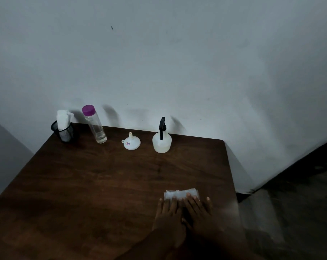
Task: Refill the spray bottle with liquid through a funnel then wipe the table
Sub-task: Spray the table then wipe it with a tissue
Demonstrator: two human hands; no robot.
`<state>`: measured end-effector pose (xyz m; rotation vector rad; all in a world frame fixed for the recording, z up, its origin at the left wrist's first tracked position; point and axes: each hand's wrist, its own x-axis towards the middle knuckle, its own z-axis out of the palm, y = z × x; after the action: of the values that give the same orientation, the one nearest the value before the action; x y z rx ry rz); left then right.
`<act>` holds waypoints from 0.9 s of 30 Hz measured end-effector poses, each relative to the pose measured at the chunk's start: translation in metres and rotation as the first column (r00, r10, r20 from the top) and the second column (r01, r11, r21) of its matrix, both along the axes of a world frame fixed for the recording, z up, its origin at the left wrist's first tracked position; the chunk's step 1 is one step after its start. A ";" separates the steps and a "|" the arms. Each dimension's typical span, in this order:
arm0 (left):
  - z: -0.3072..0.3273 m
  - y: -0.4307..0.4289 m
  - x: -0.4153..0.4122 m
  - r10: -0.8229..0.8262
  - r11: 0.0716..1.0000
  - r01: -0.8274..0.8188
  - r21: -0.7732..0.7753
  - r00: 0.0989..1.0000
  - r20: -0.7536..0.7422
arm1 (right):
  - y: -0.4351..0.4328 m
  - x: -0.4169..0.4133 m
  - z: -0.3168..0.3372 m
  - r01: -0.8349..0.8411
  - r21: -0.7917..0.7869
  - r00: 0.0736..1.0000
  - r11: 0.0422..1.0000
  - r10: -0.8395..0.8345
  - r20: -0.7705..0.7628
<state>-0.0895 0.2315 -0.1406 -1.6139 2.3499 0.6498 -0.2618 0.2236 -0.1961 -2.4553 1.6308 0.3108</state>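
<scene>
both hands press on a folded white tissue (179,194) that lies on the dark wooden table (84,184) at about 4 o'clock, near its right edge; the left hand (168,209) and right hand (198,209) lie side by side, fingers straight and spread flat on the paper, gripping nothing; the spray bottle (161,141) stands upright at the back, about 1 o'clock, with its black trigger head on, so the refill looks done and the wiping is the step in hand.

risks, as i judge them: the tissue sits close to the 3 o'clock edge, so a stroke that way may carry it off the table; flat palms only pin the paper, so it may bunch or tear if the wood drags on it; a long stroke toward 12 o'clock may knock the funnel (131,143), which rests mouth down and looks light; the tall clear bottle (96,126) with a purple cap (88,110) at 11 o'clock is narrow and may tip if nudged, as may the black mesh holder (64,131) of tissues at 10 o'clock; the room is dim, so wet patches may be missed.

writing: a small sticker (127,143) on the funnel shows red and blue marks, too small to read; no brand or label shows on either bottle.
</scene>
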 end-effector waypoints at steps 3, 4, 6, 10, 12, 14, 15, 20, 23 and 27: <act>-0.007 -0.001 0.013 -0.112 0.992 0.113 -0.055 0.993 0.025 | 0.021 0.016 -0.003 0.105 0.033 0.994 0.994 -0.105 0.013; -0.009 -0.002 0.020 -0.165 0.984 0.167 -0.058 0.986 0.038 | 0.026 0.022 -0.004 0.143 0.023 0.990 0.989 -0.143 0.008; -0.012 -0.005 0.037 -0.266 0.959 0.269 -0.084 0.963 0.050 | 0.035 0.036 -0.007 0.199 -0.011 0.980 0.980 -0.198 0.028; -0.010 -0.004 0.067 -0.369 0.916 0.373 -0.150 0.928 0.050 | 0.049 0.067 -0.006 0.317 0.027 0.944 0.948 -0.318 0.089; -0.007 -0.004 0.077 -0.406 0.900 0.411 -0.146 0.912 0.060 | 0.053 0.083 -0.003 0.354 0.067 0.928 0.933 -0.360 0.094; -0.007 -0.008 0.088 -0.432 0.891 0.437 -0.125 0.899 0.065 | 0.057 0.098 -0.002 0.379 0.081 0.917 0.922 -0.386 0.106; -0.010 -0.009 0.094 -0.439 0.888 0.443 -0.120 0.897 0.060 | 0.058 0.105 -0.002 0.384 0.083 0.914 0.920 -0.391 0.105; -0.015 -0.016 0.122 -0.463 0.883 0.467 -0.057 0.884 0.071 | 0.054 0.137 -0.006 0.371 0.134 0.919 0.919 -0.384 0.088; -0.015 -0.020 0.141 -0.482 0.874 0.486 -0.021 0.872 0.086 | 0.051 0.157 -0.012 0.327 0.160 0.940 0.932 -0.338 0.048; -0.016 -0.019 0.176 -0.498 0.865 0.501 -0.021 0.863 0.079 | 0.041 0.190 0.024 0.294 0.145 0.955 0.945 -0.284 -0.083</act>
<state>0.0868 0.2124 -0.1567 -0.9408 2.5833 0.4217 -0.0723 0.2644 -0.1719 -2.0764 1.8834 0.4529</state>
